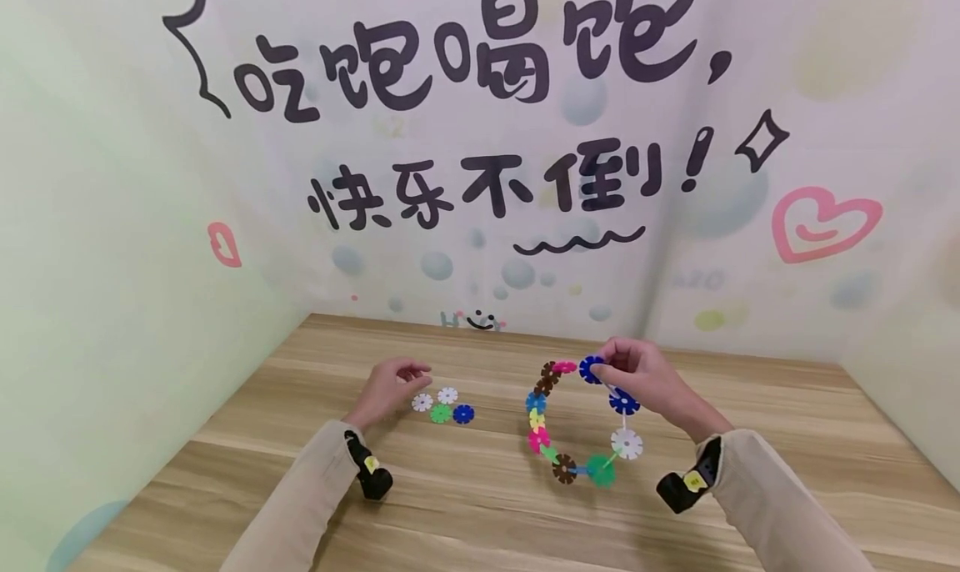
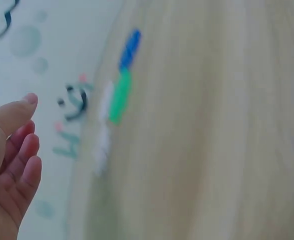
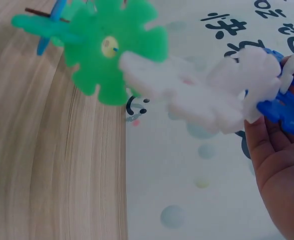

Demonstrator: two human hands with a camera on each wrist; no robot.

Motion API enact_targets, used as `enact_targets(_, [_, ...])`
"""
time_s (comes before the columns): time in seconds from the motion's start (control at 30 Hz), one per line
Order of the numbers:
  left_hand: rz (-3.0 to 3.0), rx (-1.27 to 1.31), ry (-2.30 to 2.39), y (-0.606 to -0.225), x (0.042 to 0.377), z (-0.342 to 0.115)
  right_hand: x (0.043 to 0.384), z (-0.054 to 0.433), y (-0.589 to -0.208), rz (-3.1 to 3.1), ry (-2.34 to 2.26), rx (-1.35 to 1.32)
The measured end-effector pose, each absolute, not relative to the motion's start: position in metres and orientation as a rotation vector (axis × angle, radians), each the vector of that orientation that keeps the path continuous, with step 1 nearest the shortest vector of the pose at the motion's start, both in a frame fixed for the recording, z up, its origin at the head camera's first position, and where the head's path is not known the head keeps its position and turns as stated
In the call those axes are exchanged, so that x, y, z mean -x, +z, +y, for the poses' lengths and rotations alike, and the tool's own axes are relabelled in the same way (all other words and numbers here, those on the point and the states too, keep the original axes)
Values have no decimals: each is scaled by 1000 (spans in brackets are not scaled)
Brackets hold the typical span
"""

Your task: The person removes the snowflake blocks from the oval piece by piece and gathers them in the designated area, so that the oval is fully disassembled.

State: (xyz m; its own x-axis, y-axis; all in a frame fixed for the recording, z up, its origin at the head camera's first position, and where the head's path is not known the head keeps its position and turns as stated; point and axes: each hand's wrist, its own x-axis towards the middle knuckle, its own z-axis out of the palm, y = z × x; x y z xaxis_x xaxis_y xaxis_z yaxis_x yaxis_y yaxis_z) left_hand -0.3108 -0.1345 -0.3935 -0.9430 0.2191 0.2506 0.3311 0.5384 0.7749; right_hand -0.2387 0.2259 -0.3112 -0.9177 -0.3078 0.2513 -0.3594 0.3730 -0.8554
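Note:
My right hand pinches a dark blue notched disc at the upper end of a chain of interlocking plastic snowflake discs. The chain curves into a ring of brown, pink, blue, yellow, green and white pieces. A pink disc sits close beside the pinched one; whether they join, I cannot tell. In the right wrist view, a green disc and white discs hang from the fingers. Holding nothing, my left hand hovers beside several loose discs, among them a green one and a blue one.
A wood-grain table carries everything. Behind it hangs a printed cloth with black lettering, and a pale wall borders the left side. Each wrist wears a small black camera, one on the left.

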Motion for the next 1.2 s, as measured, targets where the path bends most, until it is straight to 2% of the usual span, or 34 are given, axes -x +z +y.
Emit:
enact_targets(0.3, [-2515, 884, -1433, -359, 289, -87, 240, 221, -313, -2561, 1613, -685])
enact_targets(0.53, [-2417, 1046, -1588, -321, 248, -42, 240, 214, -313, -2551, 1644, -742])
enact_targets(0.73, [-2370, 1176, -1671, -311, 237, -20, 242, 209, -314, -2544, 1656, -803])
enact_targets(1.2, [-2283, 1155, -1802, -308, 235, 3, 243, 203, -314, -2530, 1670, -886])
